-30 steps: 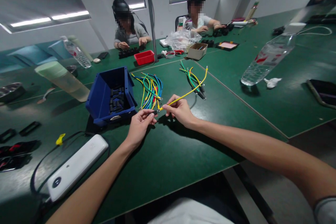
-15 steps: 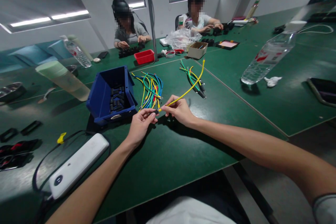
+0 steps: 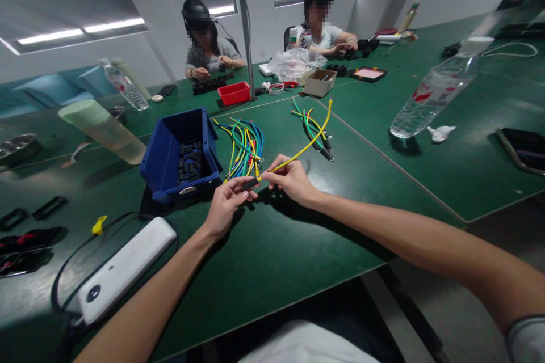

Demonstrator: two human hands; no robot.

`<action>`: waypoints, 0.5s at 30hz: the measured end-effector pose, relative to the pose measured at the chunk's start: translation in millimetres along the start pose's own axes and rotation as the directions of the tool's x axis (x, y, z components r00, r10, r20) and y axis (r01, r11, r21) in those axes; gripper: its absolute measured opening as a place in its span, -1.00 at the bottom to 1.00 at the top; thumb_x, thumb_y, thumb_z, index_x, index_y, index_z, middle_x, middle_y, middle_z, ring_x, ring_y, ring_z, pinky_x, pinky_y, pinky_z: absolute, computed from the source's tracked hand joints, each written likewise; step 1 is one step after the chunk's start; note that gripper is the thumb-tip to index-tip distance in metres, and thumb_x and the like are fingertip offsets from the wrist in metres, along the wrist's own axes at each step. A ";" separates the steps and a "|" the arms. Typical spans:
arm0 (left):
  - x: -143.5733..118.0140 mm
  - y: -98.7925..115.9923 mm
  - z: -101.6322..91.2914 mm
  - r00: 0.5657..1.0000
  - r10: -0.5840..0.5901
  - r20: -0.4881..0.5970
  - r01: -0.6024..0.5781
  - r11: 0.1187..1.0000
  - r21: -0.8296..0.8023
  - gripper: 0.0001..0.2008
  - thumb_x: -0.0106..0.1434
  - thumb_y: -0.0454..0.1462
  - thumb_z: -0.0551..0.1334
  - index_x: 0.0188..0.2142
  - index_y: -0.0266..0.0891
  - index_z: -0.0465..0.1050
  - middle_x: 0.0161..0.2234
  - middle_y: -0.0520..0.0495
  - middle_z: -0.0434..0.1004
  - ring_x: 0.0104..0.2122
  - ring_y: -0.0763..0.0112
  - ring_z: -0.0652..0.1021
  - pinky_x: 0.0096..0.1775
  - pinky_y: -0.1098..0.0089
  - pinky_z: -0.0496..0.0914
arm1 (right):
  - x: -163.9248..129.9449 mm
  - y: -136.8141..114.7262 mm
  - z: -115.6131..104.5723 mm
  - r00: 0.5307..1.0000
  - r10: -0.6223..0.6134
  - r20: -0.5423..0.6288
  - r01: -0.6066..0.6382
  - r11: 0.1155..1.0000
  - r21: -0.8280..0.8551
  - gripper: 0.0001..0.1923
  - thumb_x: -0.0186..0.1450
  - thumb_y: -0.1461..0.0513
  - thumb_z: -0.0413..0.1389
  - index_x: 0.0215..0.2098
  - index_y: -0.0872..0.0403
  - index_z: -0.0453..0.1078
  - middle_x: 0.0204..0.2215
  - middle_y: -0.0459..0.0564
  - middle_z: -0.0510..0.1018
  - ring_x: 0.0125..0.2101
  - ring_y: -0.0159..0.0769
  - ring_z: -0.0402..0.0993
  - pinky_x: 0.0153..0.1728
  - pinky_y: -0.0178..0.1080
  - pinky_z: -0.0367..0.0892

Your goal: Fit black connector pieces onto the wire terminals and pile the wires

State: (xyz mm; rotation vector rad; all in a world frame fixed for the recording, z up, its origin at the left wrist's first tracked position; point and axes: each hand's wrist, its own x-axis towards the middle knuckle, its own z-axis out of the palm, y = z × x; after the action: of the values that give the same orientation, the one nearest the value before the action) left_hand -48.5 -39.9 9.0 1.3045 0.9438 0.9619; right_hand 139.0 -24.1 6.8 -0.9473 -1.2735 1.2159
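Between the fingers of my left hand (image 3: 225, 201) lies a black sleeve (image 3: 250, 184), its right end around or against the end of a yellow cable. My right hand (image 3: 293, 180) pinches that yellow cable (image 3: 310, 144) close to the sleeve, and the free length curves up to the right. Just behind my hands is a bundle of yellow, green and blue cables (image 3: 244, 144) with metal lugs. Left of it stands a blue bin (image 3: 155, 165) with several black sleeves (image 3: 189, 161) inside. A smaller group of cables with black-sleeved ends (image 3: 326, 150) lies farther right.
A white power bank (image 3: 128, 269) with a strap lies at front left. Bottles stand on both sides, one a clear water bottle (image 3: 438, 88) at right. A red tray (image 3: 234, 93) and a cardboard box (image 3: 319, 83) sit farther back. Two people work across the table.
More of the black sleeve shows now, as my left thumb has shifted down off it. My right hand and the yellow cable have stayed nearly in place.
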 end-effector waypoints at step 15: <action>-1.2 1.4 1.4 0.999 0.011 0.030 -0.011 1.000 -0.002 -0.67 0.14 -0.24 0.25 -0.08 -0.25 0.48 -0.37 -0.10 0.60 -0.36 0.37 0.55 -0.24 0.35 0.39 | -2.2 -1.8 1.6 1.000 -0.002 0.025 0.002 1.000 0.029 -0.70 0.02 0.14 0.29 -0.47 0.09 0.26 -0.63 -0.15 0.46 -0.66 -0.45 0.38 -0.66 -0.39 0.23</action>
State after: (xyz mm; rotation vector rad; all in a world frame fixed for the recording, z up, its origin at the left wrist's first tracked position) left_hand -47.6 -41.5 10.4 1.3205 0.9134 0.9491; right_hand 137.9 -26.8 8.3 -0.9126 -1.2733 1.2449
